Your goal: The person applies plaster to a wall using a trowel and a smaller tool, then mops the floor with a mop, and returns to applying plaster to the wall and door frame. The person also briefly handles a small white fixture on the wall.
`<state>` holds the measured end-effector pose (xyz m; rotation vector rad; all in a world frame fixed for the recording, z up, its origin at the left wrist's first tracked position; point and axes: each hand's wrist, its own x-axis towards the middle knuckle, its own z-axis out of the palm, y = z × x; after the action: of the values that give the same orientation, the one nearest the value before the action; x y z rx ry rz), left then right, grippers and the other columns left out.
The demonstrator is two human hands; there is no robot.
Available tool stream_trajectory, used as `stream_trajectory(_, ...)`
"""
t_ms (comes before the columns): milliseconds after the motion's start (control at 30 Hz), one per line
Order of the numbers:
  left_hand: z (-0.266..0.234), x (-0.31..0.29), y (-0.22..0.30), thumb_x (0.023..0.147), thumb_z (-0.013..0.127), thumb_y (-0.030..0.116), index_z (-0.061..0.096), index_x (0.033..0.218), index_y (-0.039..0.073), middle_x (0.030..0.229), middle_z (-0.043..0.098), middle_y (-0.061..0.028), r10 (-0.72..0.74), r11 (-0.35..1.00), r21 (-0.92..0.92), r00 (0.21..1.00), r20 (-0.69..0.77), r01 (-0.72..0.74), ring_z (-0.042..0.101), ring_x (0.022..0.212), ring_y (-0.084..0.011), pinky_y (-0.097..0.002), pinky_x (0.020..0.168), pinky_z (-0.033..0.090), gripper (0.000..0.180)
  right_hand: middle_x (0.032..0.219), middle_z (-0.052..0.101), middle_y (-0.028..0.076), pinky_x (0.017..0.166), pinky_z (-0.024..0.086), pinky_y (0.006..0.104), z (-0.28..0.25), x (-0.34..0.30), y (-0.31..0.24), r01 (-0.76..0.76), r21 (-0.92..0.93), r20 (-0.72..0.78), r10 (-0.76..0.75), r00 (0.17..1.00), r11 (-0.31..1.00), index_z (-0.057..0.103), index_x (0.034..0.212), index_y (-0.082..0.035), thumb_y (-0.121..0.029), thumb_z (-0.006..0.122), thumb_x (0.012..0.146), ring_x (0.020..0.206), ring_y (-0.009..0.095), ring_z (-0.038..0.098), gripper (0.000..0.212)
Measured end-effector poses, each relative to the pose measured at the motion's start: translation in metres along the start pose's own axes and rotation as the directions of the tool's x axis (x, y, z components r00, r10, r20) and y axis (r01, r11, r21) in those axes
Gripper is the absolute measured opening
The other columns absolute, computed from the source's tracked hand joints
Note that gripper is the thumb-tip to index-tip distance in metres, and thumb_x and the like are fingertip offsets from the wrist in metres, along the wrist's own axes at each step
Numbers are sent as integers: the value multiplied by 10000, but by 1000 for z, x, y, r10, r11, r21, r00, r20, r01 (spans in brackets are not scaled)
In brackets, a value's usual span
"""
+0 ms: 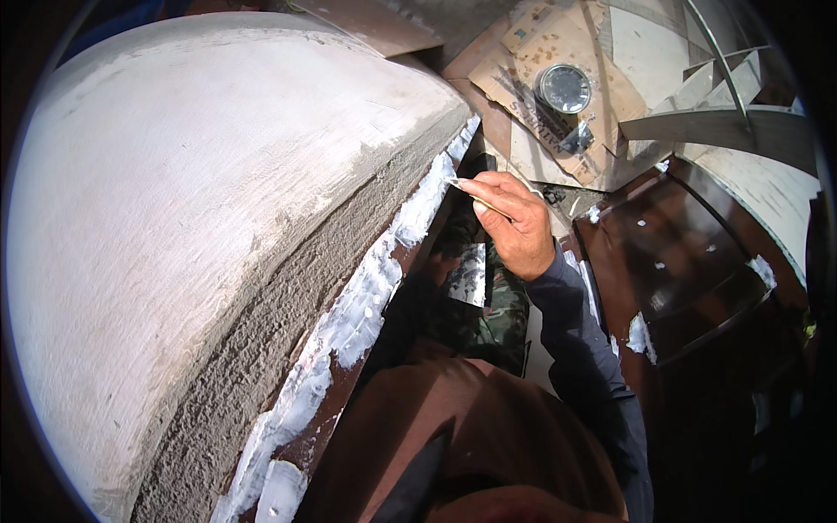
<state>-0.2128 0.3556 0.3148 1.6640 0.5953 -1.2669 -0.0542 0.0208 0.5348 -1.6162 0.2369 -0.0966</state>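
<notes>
My right hand (514,222) pinches a small, thin putty knife (462,183), its tip touching the white putty (423,205) near the far end of the strip. This putty is spread unevenly along a brown metal edge (327,405), where brown shows through in places. In the shadow below, my left hand (442,266) is dim and partly hidden; it seems to grip a flat plate (469,275) smeared white and dark. Beside the strip runs a band of rough grey cement (288,322), bordering a large pale plastered surface (200,174).
An open round tin (564,88) stands on flattened cardboard (602,65) at the far right. A dark brown panel (663,253) with white putty patches lies to the right. Curved metal strips (724,126) rise at the upper right. Camouflage-patterned cloth (506,305) shows below my right hand.
</notes>
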Motion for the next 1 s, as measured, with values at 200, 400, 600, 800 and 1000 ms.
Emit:
stream_trajectory(200,-5,8,-9,753,747,409,464,1353,-36,1355,506,-208,21,999,-45,1000,-15,-22,476,1264,-298,-412,1042,366,798,1024,638,118,803,494,341,34,-25,13,-28,54,10,28,1000,998,684,1120,-29,-35,646,825,931,281,611,297)
stream_trajectory(400,-3,4,5,782,728,141,495,1327,23,1234,585,-87,-65,996,68,998,25,63,548,1140,-204,-352,976,418,605,989,643,128,758,506,350,8,-15,7,-130,-88,-49,126,991,988,702,1045,-17,-33,567,814,885,285,635,268)
stream_trajectory(600,-3,15,-14,747,755,324,614,1168,3,1051,665,-108,41,999,14,994,-102,-39,618,961,-235,-381,882,466,548,986,652,115,761,514,386,9,20,-20,-175,-119,189,195,962,977,698,1024,-20,-92,550,800,860,321,645,278)
stream_trajectory(800,-4,2,5,801,720,237,565,1252,13,1165,618,-89,-60,997,41,998,35,59,582,1057,-195,-354,923,442,527,934,641,145,777,494,324,-24,0,-57,-100,50,329,78,941,994,687,1059,9,-22,548,810,844,257,633,287)
stream_trajectory(1000,4,-21,62,842,688,214,558,1273,18,1206,598,-64,-31,984,173,999,13,28,568,1065,-162,-332,940,424,492,1012,656,130,836,487,329,5,3,29,-35,4,11,35,999,999,702,1081,-37,-56,617,841,950,262,620,256)
